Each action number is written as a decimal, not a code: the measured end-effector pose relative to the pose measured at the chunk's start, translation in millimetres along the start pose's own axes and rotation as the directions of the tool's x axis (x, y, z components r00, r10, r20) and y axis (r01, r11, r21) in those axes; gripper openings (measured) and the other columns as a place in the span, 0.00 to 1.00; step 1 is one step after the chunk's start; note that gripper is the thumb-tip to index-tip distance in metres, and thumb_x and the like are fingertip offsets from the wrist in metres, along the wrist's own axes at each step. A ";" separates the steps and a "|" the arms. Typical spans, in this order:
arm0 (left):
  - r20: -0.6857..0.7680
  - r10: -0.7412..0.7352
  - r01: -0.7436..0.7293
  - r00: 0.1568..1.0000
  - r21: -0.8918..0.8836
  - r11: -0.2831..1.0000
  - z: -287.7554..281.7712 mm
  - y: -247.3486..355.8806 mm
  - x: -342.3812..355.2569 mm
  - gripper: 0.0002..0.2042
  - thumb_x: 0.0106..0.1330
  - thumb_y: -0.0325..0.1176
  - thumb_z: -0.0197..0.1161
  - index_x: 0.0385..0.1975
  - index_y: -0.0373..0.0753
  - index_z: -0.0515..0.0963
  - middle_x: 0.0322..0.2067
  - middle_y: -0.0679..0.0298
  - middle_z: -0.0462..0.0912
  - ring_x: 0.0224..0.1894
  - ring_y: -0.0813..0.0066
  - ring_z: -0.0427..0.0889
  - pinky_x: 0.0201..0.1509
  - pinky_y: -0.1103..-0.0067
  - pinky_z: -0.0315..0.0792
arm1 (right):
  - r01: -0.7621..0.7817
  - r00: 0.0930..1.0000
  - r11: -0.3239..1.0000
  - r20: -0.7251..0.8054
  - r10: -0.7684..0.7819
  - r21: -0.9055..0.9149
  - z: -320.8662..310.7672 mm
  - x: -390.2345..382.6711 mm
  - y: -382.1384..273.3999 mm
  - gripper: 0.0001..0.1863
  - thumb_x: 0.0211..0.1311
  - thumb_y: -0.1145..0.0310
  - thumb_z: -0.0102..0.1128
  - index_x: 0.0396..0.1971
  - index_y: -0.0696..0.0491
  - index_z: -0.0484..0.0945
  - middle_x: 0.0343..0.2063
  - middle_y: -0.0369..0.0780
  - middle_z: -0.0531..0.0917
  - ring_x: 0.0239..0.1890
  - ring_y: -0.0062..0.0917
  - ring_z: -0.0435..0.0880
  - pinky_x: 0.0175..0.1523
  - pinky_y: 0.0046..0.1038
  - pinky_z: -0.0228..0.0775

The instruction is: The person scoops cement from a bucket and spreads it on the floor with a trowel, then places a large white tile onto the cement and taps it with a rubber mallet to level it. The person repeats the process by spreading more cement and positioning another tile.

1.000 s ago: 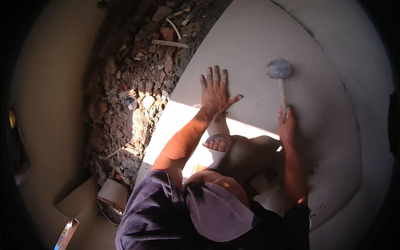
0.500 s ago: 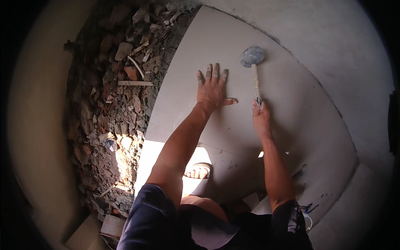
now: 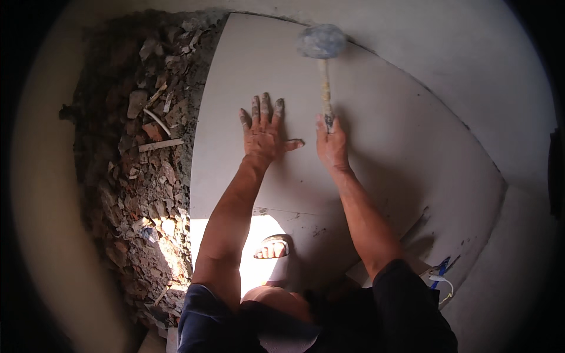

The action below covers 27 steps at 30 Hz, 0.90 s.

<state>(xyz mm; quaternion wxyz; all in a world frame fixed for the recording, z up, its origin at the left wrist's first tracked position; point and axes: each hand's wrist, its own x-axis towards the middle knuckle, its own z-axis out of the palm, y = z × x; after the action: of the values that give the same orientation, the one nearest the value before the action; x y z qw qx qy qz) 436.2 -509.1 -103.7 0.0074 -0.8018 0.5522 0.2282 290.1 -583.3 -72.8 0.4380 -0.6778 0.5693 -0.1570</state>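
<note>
One mallet [image 3: 324, 69]: grey rounded head [image 3: 321, 41], pale handle [image 3: 325, 88].

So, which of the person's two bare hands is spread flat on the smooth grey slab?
The left hand, palm down with fingers apart on the slab; the right hand grips the pale handle of a grey, round-headed mallet.

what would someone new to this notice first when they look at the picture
Probably the mallet with its big grey head, at the top centre, gripped by the handle in the right hand. To its left, the left hand lies with spread, dirt-smeared fingers on the smooth pale slab. Rough rubble runs along the slab's left side, and a bright sunlit patch surrounds a sandalled foot at lower centre.
</note>
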 end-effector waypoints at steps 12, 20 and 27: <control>-0.140 0.053 -0.048 0.989 0.045 0.998 17.7 -2.1 4.2 0.60 0.40 0.77 0.59 0.73 0.49 0.47 0.72 0.47 0.43 0.74 0.46 0.39 0.71 0.43 0.38 | 0.066 0.996 0.993 -0.046 -0.071 -0.096 -8.8 7.1 13.1 0.21 0.68 0.52 0.54 0.33 0.59 0.70 0.21 0.51 0.81 0.28 0.50 0.82 0.33 0.45 0.73; -0.067 0.062 -0.057 0.996 0.076 0.996 0.6 23.7 36.4 0.58 0.44 0.75 0.61 0.73 0.52 0.46 0.73 0.51 0.43 0.75 0.52 0.37 0.74 0.51 0.37 | 0.017 0.996 0.993 -0.084 -0.027 -0.116 -36.0 30.2 2.4 0.25 0.69 0.47 0.49 0.33 0.59 0.70 0.23 0.52 0.81 0.31 0.52 0.81 0.37 0.45 0.73; -0.041 0.060 -0.055 0.997 0.115 0.992 -5.2 26.5 38.3 0.58 0.44 0.75 0.61 0.73 0.53 0.46 0.73 0.52 0.42 0.76 0.53 0.36 0.74 0.51 0.36 | -0.047 0.993 0.989 -0.114 0.031 -0.141 -38.6 37.5 19.3 0.24 0.70 0.49 0.50 0.33 0.60 0.72 0.23 0.48 0.81 0.28 0.44 0.82 0.37 0.41 0.73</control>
<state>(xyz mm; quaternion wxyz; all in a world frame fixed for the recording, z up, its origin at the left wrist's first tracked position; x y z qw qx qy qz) 425.5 -554.5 -107.0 0.0345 -0.7886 0.5874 0.1787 261.8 -632.8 -76.5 0.3585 -0.6864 0.6159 -0.1447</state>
